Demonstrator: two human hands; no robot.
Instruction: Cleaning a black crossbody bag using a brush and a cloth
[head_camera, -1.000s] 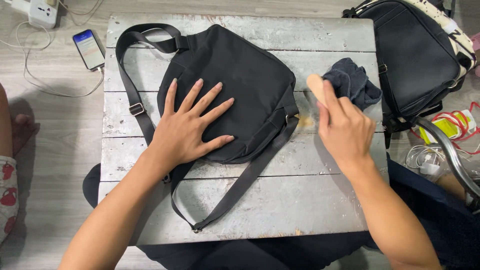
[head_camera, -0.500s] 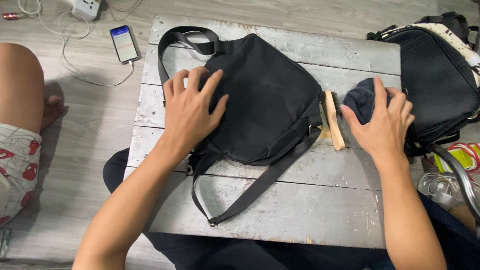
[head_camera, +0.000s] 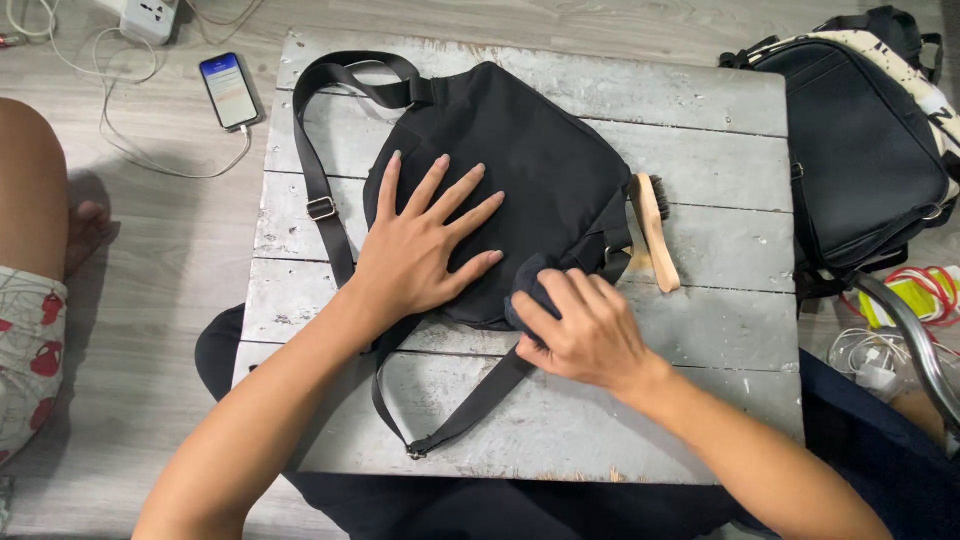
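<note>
Black bag (head_camera: 520, 150) shut, contents not visible, flat on tabletop (head_camera: 700, 130); left hand (head_camera: 420, 250) splayed open on it, right hand (head_camera: 585, 330) clenched around dark cloth (head_camera: 528, 285) at bag's lower edge

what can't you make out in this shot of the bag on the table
Head view only:
- Dark cloth: mostly hidden under the right hand.
- Black sling bag: its middle is covered by the flat left hand.
- Phone screen: too small to read.
- Backpack: cut off by the right edge.
- Brush bristles: mostly turned away.
</note>
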